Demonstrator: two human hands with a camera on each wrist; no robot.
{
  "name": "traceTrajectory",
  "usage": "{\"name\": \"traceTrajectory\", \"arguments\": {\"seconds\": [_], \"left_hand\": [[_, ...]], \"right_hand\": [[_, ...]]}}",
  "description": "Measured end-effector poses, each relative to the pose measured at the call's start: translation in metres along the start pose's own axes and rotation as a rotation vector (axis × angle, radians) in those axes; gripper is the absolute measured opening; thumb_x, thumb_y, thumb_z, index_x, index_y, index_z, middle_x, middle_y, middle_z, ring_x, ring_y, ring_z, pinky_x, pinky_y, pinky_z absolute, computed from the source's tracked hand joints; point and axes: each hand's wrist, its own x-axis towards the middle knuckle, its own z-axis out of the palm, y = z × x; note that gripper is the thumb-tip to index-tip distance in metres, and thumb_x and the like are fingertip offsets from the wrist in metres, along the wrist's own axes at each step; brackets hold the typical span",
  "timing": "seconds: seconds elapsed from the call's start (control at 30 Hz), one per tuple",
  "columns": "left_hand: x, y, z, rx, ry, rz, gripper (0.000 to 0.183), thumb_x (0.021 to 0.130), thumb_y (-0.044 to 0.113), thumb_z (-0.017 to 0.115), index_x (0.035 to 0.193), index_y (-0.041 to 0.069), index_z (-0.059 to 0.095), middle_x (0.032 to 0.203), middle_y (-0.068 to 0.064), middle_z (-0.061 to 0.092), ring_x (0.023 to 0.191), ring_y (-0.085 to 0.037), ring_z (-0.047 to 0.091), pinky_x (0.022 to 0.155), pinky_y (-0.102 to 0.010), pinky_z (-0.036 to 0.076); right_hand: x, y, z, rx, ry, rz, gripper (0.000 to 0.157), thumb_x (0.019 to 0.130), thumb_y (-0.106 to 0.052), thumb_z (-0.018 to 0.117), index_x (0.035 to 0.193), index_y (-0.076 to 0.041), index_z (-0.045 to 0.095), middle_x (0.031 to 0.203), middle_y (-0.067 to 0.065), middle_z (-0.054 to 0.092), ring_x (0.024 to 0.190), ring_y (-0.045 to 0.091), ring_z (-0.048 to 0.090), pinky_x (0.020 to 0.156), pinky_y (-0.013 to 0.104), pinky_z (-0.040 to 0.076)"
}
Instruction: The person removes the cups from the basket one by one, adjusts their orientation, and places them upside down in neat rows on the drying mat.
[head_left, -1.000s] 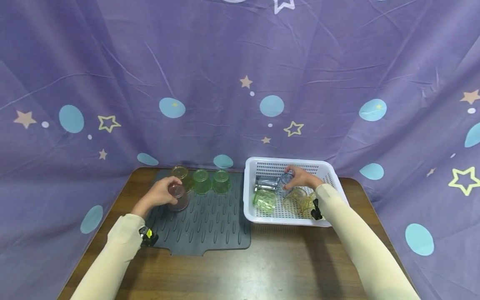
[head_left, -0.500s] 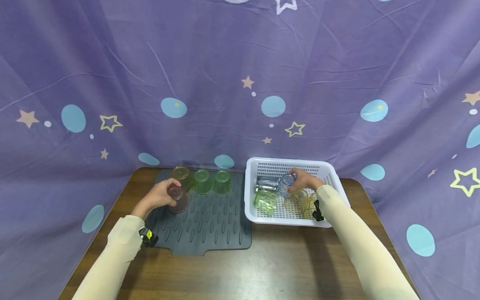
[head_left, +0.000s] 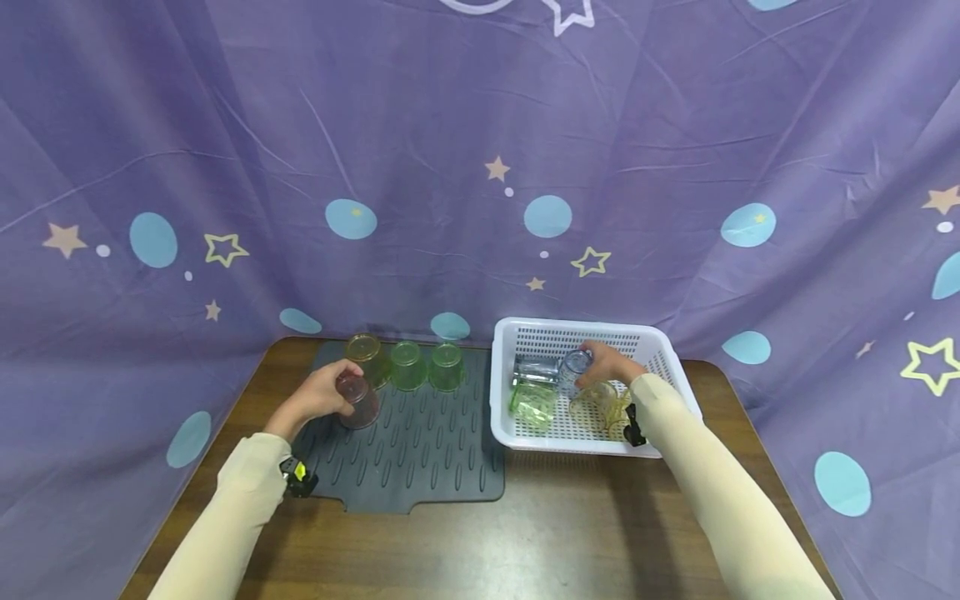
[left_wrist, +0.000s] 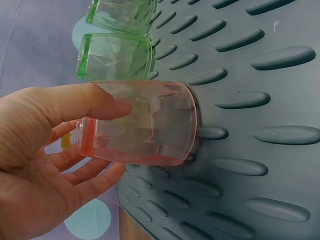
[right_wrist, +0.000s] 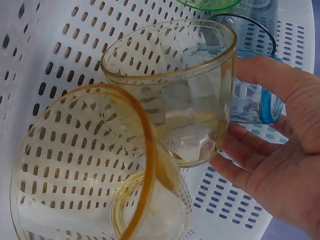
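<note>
In the head view my left hand [head_left: 321,395] is at the left side of a dark grey ridged mat [head_left: 420,450]. It grips an upside-down pink glass [left_wrist: 155,125] near its base, thumb on one side and fingers behind; the rim is down at the mat. Inside a white basket [head_left: 501,417], my right hand [head_left: 609,364] holds a blue glass [right_wrist: 250,102] between thumb and fingers. Part of that glass is hidden behind a clear yellowish glass [right_wrist: 200,100]. Another amber-rimmed glass [right_wrist: 150,150] lies nearer the right wrist camera.
Two green glasses [head_left: 408,367] and an amber glass [head_left: 363,354] stand upside down along the mat's back edge. A green glass [head_left: 533,406] and a second blue glass [head_left: 536,369] lie in the basket's left part. A purple curtain [head_left: 420,167] hangs behind the wooden table [head_left: 525,533].
The pink glass has come down slightly toward the mat in my left hand. My right hand has shifted a little to the right at the blue glass.
</note>
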Motion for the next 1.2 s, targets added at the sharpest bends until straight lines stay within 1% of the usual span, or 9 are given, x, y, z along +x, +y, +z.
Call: {"name": "traceTrajectory", "arguments": {"seconds": [0.13,0.33,0.53,0.67,0.8,1.0,1.03,1.1,1.2], "left_hand": [[0.0,0.0,0.0,-0.004,-0.012,-0.01,0.068,0.059,-0.016,0.078,0.123,-0.006,0.057,0.115,-0.026,0.066,0.102,-0.037,0.064,0.077,-0.037,0.054],[-0.001,0.001,0.0,-0.012,-0.02,-0.006,0.068,0.061,-0.015,0.078,0.124,-0.008,0.056,0.116,-0.027,0.065,0.101,-0.037,0.064,0.076,-0.037,0.054],[-0.002,0.003,0.0,-0.019,-0.023,-0.01,0.068,0.062,-0.014,0.078,0.126,-0.009,0.055,0.116,-0.028,0.065,0.1,-0.036,0.064,0.073,-0.035,0.054],[-0.002,0.005,0.0,-0.014,-0.019,-0.013,0.068,0.062,-0.014,0.078,0.127,-0.009,0.055,0.116,-0.028,0.065,0.101,-0.037,0.064,0.073,-0.035,0.055],[-0.002,0.006,0.0,-0.014,-0.019,-0.009,0.069,0.062,-0.013,0.078,0.127,-0.009,0.055,0.116,-0.028,0.065,0.101,-0.037,0.064,0.073,-0.035,0.055],[-0.003,0.005,0.0,-0.013,-0.014,0.006,0.068,0.067,-0.006,0.082,0.129,-0.01,0.055,0.118,-0.028,0.066,0.105,-0.038,0.064,0.078,-0.036,0.054],[-0.003,0.005,0.0,-0.01,-0.012,0.011,0.067,0.069,-0.004,0.083,0.129,-0.01,0.055,0.119,-0.028,0.066,0.106,-0.039,0.064,0.08,-0.038,0.054],[-0.003,0.004,0.0,-0.007,-0.006,0.025,0.065,0.073,0.002,0.085,0.129,-0.01,0.055,0.122,-0.029,0.065,0.112,-0.042,0.063,0.087,-0.043,0.055],[-0.005,0.005,-0.001,-0.019,-0.011,0.025,0.063,0.082,0.013,0.083,0.131,-0.011,0.053,0.128,-0.031,0.062,0.122,-0.047,0.058,0.098,-0.052,0.053]], "right_hand": [[0.002,0.002,0.001,0.004,0.02,-0.004,0.084,0.077,-0.01,0.084,0.145,0.011,0.04,0.132,0.032,0.057,0.116,0.043,0.06,0.102,0.054,0.05],[0.003,0.004,0.001,0.045,0.075,-0.02,0.083,0.075,-0.011,0.085,0.142,0.014,0.043,0.12,0.03,0.061,0.104,0.037,0.062,0.094,0.051,0.054],[0.002,0.007,-0.003,0.129,0.118,-0.013,0.068,0.074,-0.013,0.085,0.127,0.01,0.051,0.116,0.026,0.06,0.1,0.033,0.058,0.09,0.047,0.053],[0.0,0.009,-0.008,0.198,0.12,-0.019,0.059,0.077,-0.013,0.082,0.122,0.008,0.05,0.117,0.024,0.055,0.101,0.031,0.054,0.088,0.042,0.051],[-0.003,0.011,-0.013,0.274,0.112,-0.013,0.062,0.082,-0.014,0.079,0.129,0.008,0.045,0.126,0.025,0.05,0.107,0.032,0.05,0.091,0.043,0.048],[-0.009,0.012,-0.018,0.392,0.102,-0.005,0.069,0.09,-0.015,0.072,0.143,0.01,0.036,0.147,0.032,0.037,0.128,0.041,0.046,0.104,0.054,0.048],[-0.015,0.007,-0.021,0.425,0.095,-0.001,0.07,0.091,-0.014,0.071,0.145,0.01,0.034,0.15,0.033,0.034,0.131,0.043,0.044,0.107,0.057,0.047],[-0.017,0.008,-0.023,0.495,0.095,0.005,0.072,0.092,-0.014,0.07,0.148,0.009,0.031,0.152,0.033,0.031,0.135,0.046,0.043,0.11,0.059,0.044],[-0.02,0.011,-0.026,0.553,0.113,0.004,0.075,0.093,-0.014,0.068,0.151,0.009,0.027,0.155,0.034,0.029,0.135,0.047,0.043,0.111,0.061,0.043]]}}
